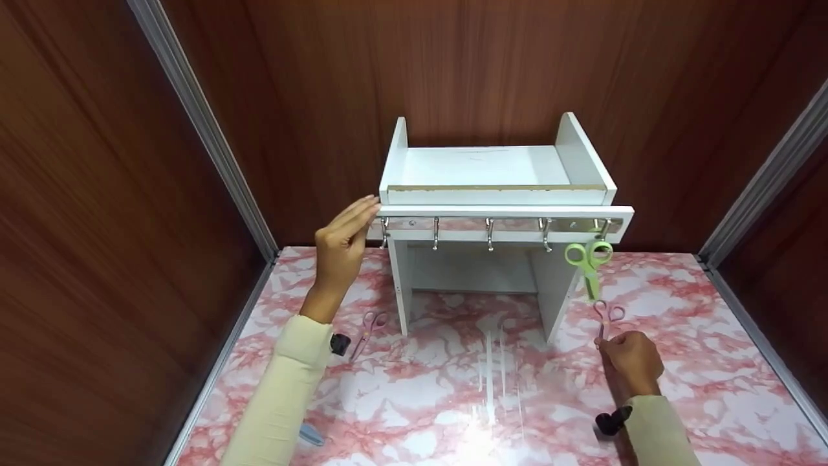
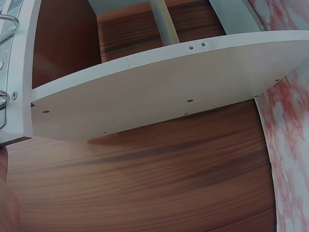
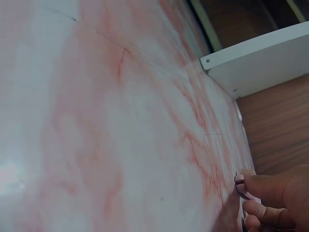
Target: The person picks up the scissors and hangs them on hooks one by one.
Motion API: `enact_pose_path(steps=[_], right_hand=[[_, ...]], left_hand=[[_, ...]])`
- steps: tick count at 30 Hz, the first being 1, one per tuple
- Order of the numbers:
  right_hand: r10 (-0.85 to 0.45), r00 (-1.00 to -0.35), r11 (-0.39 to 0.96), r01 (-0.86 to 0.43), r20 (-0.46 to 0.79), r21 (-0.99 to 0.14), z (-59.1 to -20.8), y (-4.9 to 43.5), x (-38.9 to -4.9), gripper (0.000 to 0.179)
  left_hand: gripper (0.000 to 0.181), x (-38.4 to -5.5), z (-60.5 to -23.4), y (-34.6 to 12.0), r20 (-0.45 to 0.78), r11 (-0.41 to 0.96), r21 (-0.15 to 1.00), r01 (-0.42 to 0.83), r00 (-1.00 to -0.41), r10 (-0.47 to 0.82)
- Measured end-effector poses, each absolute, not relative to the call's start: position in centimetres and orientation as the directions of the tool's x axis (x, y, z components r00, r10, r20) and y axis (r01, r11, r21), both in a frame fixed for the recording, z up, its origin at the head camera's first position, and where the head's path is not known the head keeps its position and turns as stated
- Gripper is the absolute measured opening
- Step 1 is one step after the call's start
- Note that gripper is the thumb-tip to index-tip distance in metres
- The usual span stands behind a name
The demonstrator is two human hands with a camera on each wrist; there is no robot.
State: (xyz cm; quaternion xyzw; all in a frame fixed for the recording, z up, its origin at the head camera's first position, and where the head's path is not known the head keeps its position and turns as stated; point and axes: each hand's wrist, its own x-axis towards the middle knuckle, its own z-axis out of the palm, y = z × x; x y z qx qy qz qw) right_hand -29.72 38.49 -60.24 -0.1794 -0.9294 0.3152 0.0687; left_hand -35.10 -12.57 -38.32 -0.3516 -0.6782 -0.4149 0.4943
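A white shelf unit with a row of metal hooks along its front rail stands against the back wall. My left hand rests with extended fingers on the rail's left end; in the left wrist view only a small part of it shows, at the left edge. Green scissors hang by a handle loop from the rightmost hook. Below them my right hand pinches pink-purple scissors at the blade end, handle loops pointing toward the shelf. The right wrist view shows the thumb and fingers around them, low over the table.
Another pair of pink scissors lies on the marbled table beside my left forearm. A small blue-grey object sits near the front left, partly hidden by the sleeve. Brown wood panels with metal edging enclose the table.
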Motion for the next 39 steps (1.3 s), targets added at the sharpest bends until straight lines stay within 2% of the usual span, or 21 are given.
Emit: enact_pose_path(steps=[8, 14, 21, 28, 39], right_hand=[[0.354, -0.932, 0.711, 0.322, -0.077, -0.625, -60.03, 39.04, -30.0, 0.031], [0.351, -0.932, 0.716, 0.33, -0.091, -0.616, -60.02, 39.16, -29.75, 0.032], [0.331, -0.941, 0.72, 0.295, -0.063, -0.628, -60.02, 39.2, -29.59, 0.027], [0.346, -0.938, 0.725, 0.267, 0.001, -0.634, -59.9, 38.91, -29.28, 0.018], [0.361, -0.933, 0.708, 0.269, 0.007, -0.653, -59.95, 38.93, -29.19, 0.02]], left_hand=[[0.024, -35.15, -38.34, -12.54, 0.965, 0.417, 0.209, 0.884, -0.257, 0.061], [0.025, -35.06, -38.28, -12.38, 0.966, 0.413, 0.206, 0.887, -0.252, 0.059], [0.024, -35.21, -38.29, -12.38, 0.974, 0.401, 0.183, 0.897, -0.22, 0.048], [0.024, -34.99, -38.19, -12.42, 0.967, 0.42, 0.205, 0.884, -0.248, 0.05], [0.021, -35.09, -38.22, -12.4, 0.968, 0.419, 0.207, 0.884, -0.246, 0.042]])
